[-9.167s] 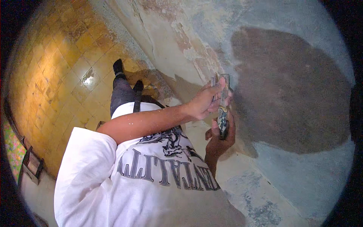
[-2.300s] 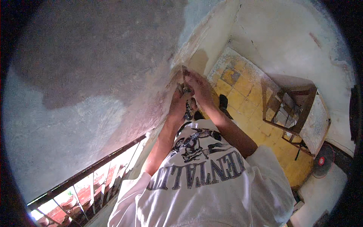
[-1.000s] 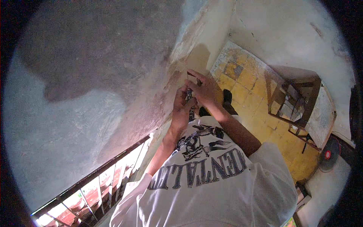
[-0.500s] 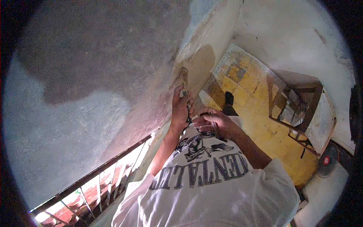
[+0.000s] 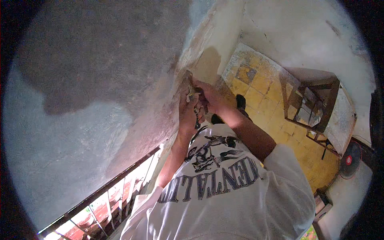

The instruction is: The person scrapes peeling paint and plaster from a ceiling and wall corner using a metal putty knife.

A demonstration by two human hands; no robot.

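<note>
Near the wall's edge, my left hand (image 5: 187, 110) is closed round a narrow object (image 5: 191, 94) with a pale, metal-looking part showing above the thumb. A dark end of it seems to stick out below the fingers. Its kind cannot be made out. My right hand (image 5: 212, 98) is beside the left one, with its fingers bent in toward the object's upper part. Those fingertips are dim and partly hidden. A small brownish patch or recess (image 5: 189, 75) shows on the wall just beyond both hands.
A rough grey-blue wall (image 5: 88, 132) with a dark damp-looking area fills the left. Below it runs a barred opening (image 5: 100, 200). Yellow floor tiles (image 5: 256, 100) lie at the right. On them stands a wooden frame-like piece of furniture (image 5: 312, 104), with a dark disc (image 5: 350, 160) nearby.
My right hand has moved up and forward from in front of the shirt to meet the left hand. The left hand stays closed in nearly the same place. The view has shifted slightly.
</note>
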